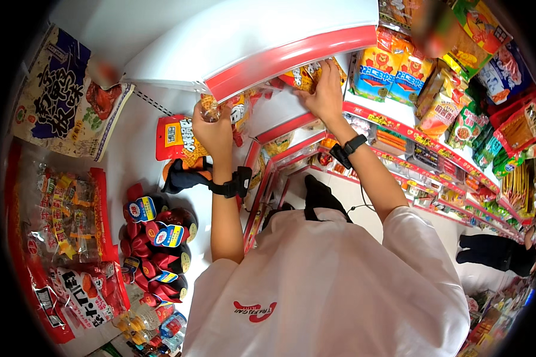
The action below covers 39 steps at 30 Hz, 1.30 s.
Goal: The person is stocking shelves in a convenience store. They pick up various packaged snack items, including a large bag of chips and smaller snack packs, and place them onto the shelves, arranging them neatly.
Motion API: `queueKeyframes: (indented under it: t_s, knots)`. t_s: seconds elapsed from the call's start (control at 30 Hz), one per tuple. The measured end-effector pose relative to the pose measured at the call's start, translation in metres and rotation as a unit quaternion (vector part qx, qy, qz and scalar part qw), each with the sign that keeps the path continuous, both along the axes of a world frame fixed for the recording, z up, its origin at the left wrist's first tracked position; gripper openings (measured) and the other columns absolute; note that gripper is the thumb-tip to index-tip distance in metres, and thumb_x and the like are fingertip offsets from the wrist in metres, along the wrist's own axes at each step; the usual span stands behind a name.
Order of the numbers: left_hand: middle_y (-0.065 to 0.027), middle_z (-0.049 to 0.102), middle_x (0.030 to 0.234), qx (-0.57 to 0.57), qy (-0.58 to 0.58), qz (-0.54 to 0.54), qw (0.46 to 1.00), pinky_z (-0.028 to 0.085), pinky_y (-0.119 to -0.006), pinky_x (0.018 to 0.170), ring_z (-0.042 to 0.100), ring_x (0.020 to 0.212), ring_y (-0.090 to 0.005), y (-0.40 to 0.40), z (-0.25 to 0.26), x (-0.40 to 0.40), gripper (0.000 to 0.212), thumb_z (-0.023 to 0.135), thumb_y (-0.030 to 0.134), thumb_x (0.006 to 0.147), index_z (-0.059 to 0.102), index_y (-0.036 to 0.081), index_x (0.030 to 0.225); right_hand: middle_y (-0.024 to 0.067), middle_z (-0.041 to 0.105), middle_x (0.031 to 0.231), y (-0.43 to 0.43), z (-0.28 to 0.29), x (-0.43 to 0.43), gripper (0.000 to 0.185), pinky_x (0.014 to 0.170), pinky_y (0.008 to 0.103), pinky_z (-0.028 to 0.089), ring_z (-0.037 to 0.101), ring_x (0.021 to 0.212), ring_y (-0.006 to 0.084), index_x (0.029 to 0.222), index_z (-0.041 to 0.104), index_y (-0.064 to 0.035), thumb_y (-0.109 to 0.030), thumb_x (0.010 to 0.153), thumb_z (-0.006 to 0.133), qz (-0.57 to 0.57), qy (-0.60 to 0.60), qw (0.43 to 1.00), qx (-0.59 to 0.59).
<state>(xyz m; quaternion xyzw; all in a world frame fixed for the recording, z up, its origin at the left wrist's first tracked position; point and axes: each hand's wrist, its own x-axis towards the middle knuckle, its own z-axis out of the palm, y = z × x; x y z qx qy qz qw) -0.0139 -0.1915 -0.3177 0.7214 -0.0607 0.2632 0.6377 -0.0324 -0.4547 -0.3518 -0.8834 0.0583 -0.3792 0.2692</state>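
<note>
My left hand (212, 131) is raised under the red-edged shelf, its fingers closed around a partly clear snack packet (211, 108). Behind and beside that wrist is a red and orange snack bag (175, 137), with more bags of the same look just right of the fingers. My right hand (325, 96) reaches onto the shelf farther right. Its fingers lie over an orange and red snack bag (306, 76), the thumb at the near side. The shelf edge hides part of these bags. Both wrists wear black straps with small devices.
A white shelf with a red front strip (290, 56) juts out above the hands. Blue and yellow bags (377, 73) stand at right. Red-wrapped bottles (161, 241) and large hanging packs (62, 93) are at left. Another person (496, 254) stands at far right.
</note>
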Motion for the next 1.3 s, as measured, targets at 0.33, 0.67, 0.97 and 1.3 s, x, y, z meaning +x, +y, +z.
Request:
queueKeyframes:
  t_s: [0.33, 0.67, 0.97, 1.3]
  knots:
    - [-0.0064, 0.071, 0.097, -0.079, 0.007, -0.022, 0.997, 0.05, -0.026, 0.076, 0.062, 0.084, -0.0103, 0.017, 0.023, -0.034, 0.028, 0.079, 0.004, 0.086, 0.064, -0.007, 0.107, 0.022, 0.063, 0.13, -0.03, -0.026, 0.026, 0.057, 0.103, 0.0486, 0.049, 0.059, 0.123, 0.0411, 0.133, 0.058, -0.001, -0.019, 0.08, 0.07, -0.021, 0.103, 0.992, -0.072]
    - [-0.0049, 0.071, 0.101, -0.034, 0.029, 0.086, 0.995, 0.049, -0.026, 0.084, 0.061, 0.089, -0.0096, 0.05, 0.045, -0.132, 0.027, 0.076, 0.0, 0.088, 0.066, -0.004, 0.112, 0.0206, 0.063, 0.133, -0.026, -0.011, -0.011, 0.067, 0.104, 0.0447, 0.051, 0.061, 0.122, 0.0409, 0.136, 0.056, -0.0008, 0.002, 0.07, 0.065, 0.111, -0.026, 0.992, -0.046]
    - [-0.009, 0.068, 0.103, -0.095, 0.005, 0.147, 0.985, 0.053, -0.028, 0.084, 0.065, 0.091, -0.0147, 0.082, 0.015, -0.194, 0.031, 0.075, -0.003, 0.087, 0.062, -0.006, 0.116, 0.0201, 0.062, 0.137, 0.01, 0.007, -0.07, 0.061, 0.109, 0.0461, 0.049, 0.06, 0.128, 0.0376, 0.136, 0.058, 0.0014, 0.001, 0.077, 0.071, 0.228, -0.052, 0.969, -0.085]
    - [-0.0156, 0.07, 0.107, 0.02, -0.023, 0.171, 0.985, 0.052, -0.034, 0.09, 0.067, 0.094, -0.021, 0.122, 0.01, -0.237, 0.039, 0.07, 0.0, 0.084, 0.062, -0.013, 0.119, 0.0208, 0.07, 0.124, 0.035, 0.02, -0.118, 0.028, 0.101, 0.0434, 0.055, 0.067, 0.12, 0.0339, 0.117, 0.07, 0.0078, 0.005, 0.09, 0.064, 0.233, -0.148, 0.952, -0.135]
